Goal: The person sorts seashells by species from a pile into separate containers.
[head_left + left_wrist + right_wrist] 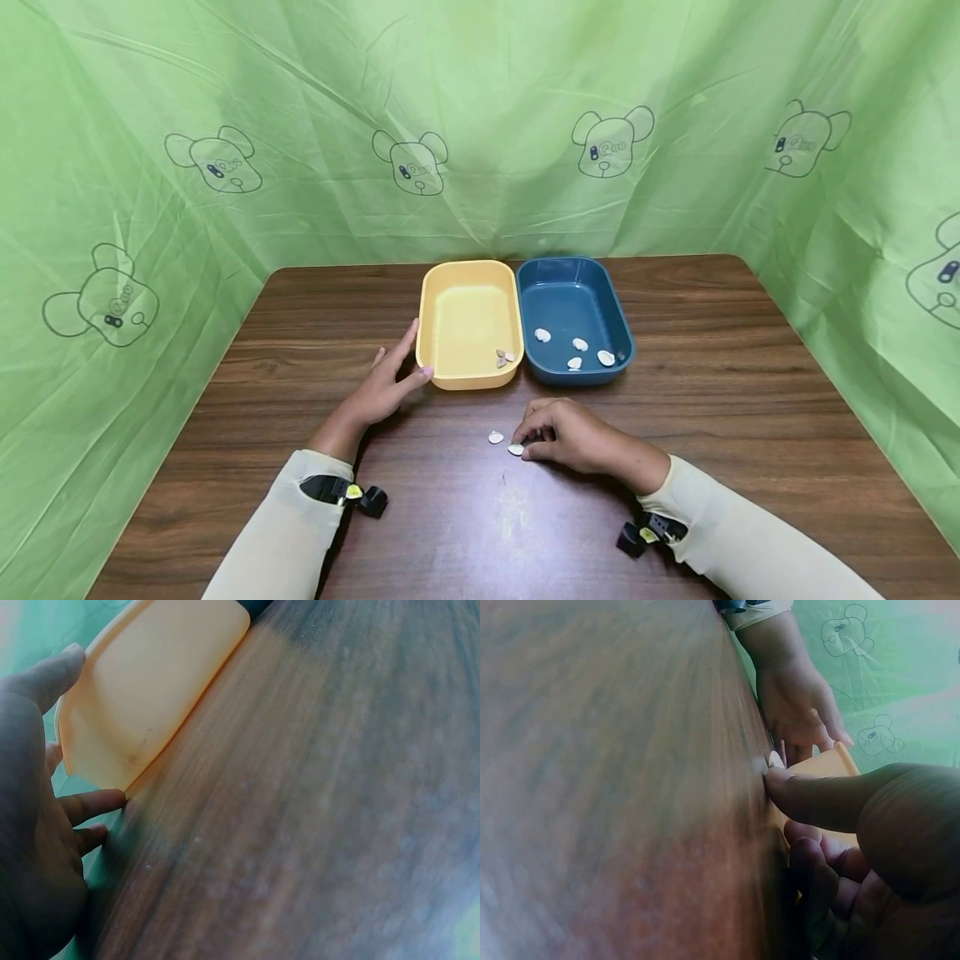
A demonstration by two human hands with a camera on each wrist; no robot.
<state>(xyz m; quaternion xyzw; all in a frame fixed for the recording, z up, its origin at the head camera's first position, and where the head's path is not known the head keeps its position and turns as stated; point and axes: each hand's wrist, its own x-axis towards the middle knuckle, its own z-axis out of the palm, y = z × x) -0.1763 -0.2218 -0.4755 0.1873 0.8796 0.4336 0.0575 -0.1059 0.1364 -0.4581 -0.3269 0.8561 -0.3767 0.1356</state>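
My right hand (573,437) is low over the table, thumb and fingertips pinching a small white seashell (515,449). A second white seashell (496,437) lies on the wood just to its left. My left hand (386,387) rests with extended fingers against the left side of the yellow tray (470,383), its thumb at the near left corner. A few small brownish and pale shells (502,362) sit in that tray's near right corner. Several white seashells (581,343) lie spread in the blue tray (573,377). In the right wrist view, the thumb (810,799) partly covers a pale shell (775,760).
Both trays stand side by side toward the back of the brown wooden table (322,308). A green curtain (495,83) with printed bear faces hangs behind and at both sides. Each wrist wears a strapped black camera (372,502).
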